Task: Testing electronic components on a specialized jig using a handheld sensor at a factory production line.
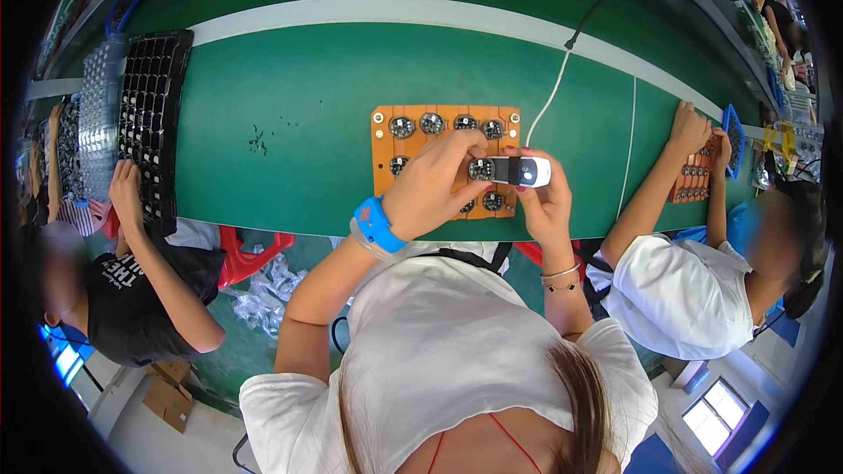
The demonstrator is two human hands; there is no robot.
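My left hand point(432, 177) pinches a small round black part with shiny metal bits point(480, 169) between thumb and fingers. Closed around a white handheld device with a black band point(532, 172) is my right hand point(549, 206); a white cable runs up from near it. The device's narrow end meets or nearly meets the round part. Both hands are over an orange-brown fixture board point(380, 183), which carries rows of similar round parts point(431, 123). My left hand and the device hide some of the board's middle.
The green table point(281, 96) holds small dark bits point(257, 139) left of the board. A black compartment tray point(151, 114) lies at the far left, near a co-worker's hand point(126, 183). On the right, another co-worker's hands point(691, 130) are at a similar board point(693, 177). The cable point(551, 101) crosses the table's far side.
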